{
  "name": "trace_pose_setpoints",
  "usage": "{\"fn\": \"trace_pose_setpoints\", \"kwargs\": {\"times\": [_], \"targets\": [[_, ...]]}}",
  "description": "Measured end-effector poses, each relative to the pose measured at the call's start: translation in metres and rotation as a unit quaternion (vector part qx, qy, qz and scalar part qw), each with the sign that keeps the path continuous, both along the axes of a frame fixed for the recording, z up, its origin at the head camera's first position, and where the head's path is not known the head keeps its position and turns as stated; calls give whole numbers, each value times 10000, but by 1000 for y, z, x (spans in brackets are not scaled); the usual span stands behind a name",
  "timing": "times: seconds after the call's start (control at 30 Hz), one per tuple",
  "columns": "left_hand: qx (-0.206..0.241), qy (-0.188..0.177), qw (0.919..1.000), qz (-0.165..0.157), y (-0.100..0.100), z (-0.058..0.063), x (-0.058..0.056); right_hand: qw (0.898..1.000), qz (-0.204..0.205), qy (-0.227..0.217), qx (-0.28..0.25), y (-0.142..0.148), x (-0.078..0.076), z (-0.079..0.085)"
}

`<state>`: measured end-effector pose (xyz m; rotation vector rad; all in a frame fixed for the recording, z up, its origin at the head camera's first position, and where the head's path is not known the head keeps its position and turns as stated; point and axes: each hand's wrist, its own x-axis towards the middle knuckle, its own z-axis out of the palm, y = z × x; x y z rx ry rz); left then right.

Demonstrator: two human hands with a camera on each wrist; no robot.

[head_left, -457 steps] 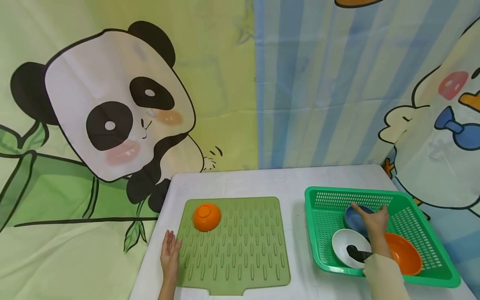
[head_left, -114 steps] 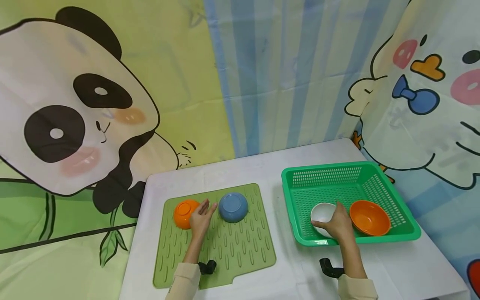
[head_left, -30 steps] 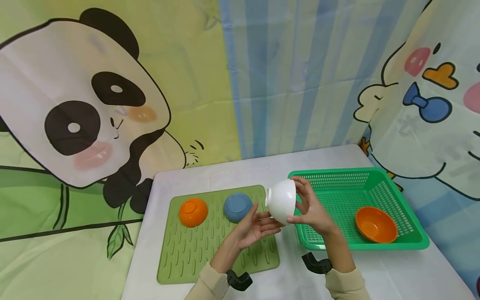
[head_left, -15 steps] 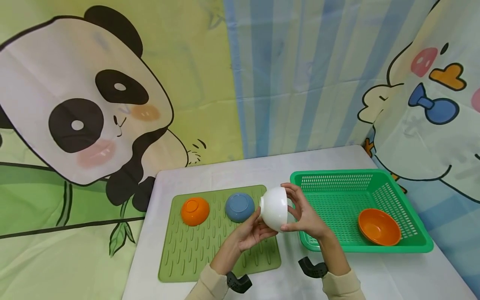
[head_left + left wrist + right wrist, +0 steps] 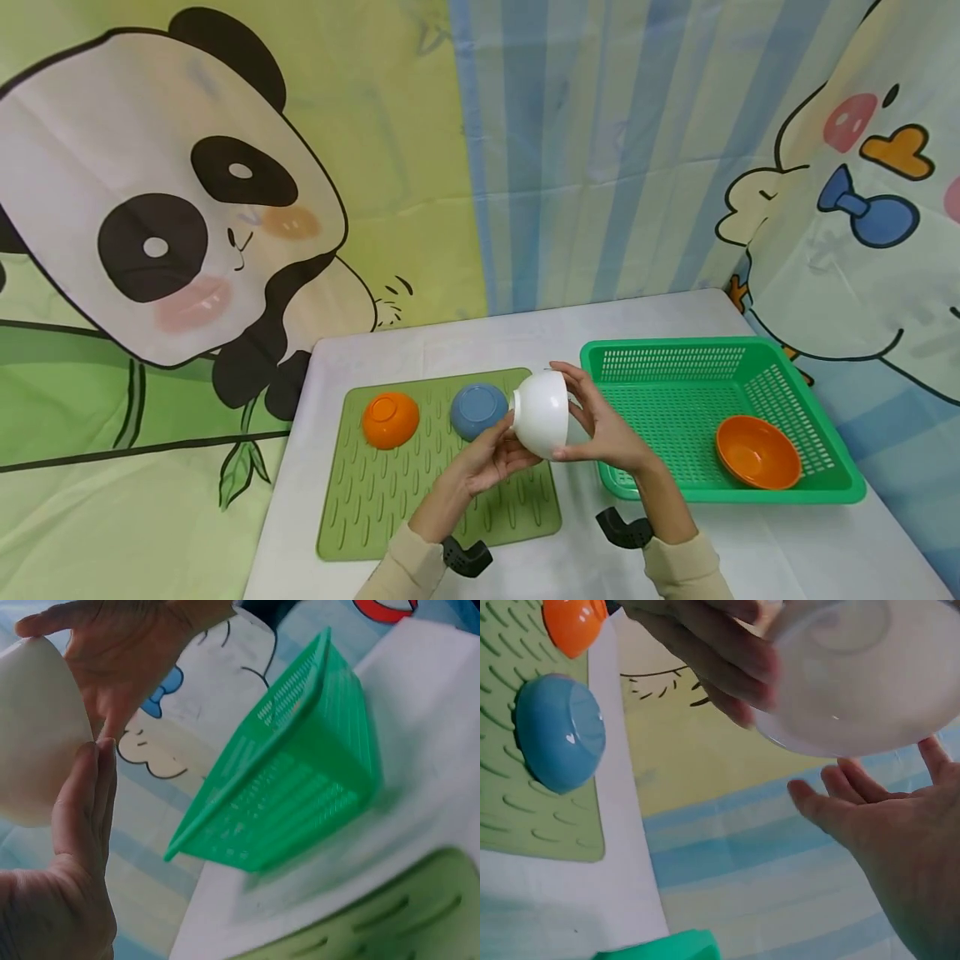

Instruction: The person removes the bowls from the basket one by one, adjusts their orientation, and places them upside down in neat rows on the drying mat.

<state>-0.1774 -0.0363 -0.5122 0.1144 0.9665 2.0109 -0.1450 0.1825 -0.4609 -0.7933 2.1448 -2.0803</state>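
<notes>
So both hands are on the same white bowl [image 5: 542,414], held up in the air and tipped on its side, mouth toward the right fingers, foot toward the left ones. The right hand [image 5: 611,429] has it by the rim, thumb low and fingers up top, with a pretty wide spread between them. The left hand [image 5: 487,461] is cradling the other end, thumb up by the foot and fingers close together along the underside, so a narrower hold.

Just back from the fingers you get beige sleeves [image 5: 408,560] and a chunky black gadget [image 5: 467,558] on each wrist.

Below and left of the left fingers is a green ridged mat [image 5: 367,508]. A blue bowl [image 5: 478,411] sits upside down on it just past those fingertips, and a small orange bowl [image 5: 391,420], also upside down, is farther left.

Off to the right of the right fingers there's a green plastic basket [image 5: 660,417] with an orange bowl sitting mouth up at its right end. White cloth covers the table [image 5: 555,542].

Well beyond the fingers hangs a cartoon backdrop [image 5: 420,167]: panda on the left, blue stripes, bow-tied bird on the right.
</notes>
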Motion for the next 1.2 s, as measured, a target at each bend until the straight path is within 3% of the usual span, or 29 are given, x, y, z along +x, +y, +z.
{"fn": "trace_pose_setpoints", "kwargs": {"times": [0.1,0.2,0.3,0.43,0.53,0.7,0.83,1.1,1.2], "targets": [[-500,421,9977,203,-11,-1,-6,9969,-238,178,733,-2,-3,4],[-1212,992,9869,398,-24,-2,-14,9847,-587,464,1576,-8,-5,9],[-2031,1505,9658,569,-37,-1,-20,9662,-807,835,2300,-21,-7,9],[-2953,1911,9338,660,-53,7,-24,9482,-712,1229,2843,-44,-11,-6],[-3487,2135,9102,658,-63,14,-24,9457,-560,1243,2951,-58,-14,-22],[-4047,2376,8807,643,-75,20,-21,9567,-464,1056,2671,-71,-16,-41],[-4240,2490,8683,648,-79,20,-17,9634,-390,999,2457,-75,-15,-50],[-4263,2562,8636,822,-83,20,-11,9615,-406,1247,2414,-80,-16,-55],[-4369,2585,8567,915,-88,20,-8,9613,-419,1255,2419,-85,-16,-57]]}}
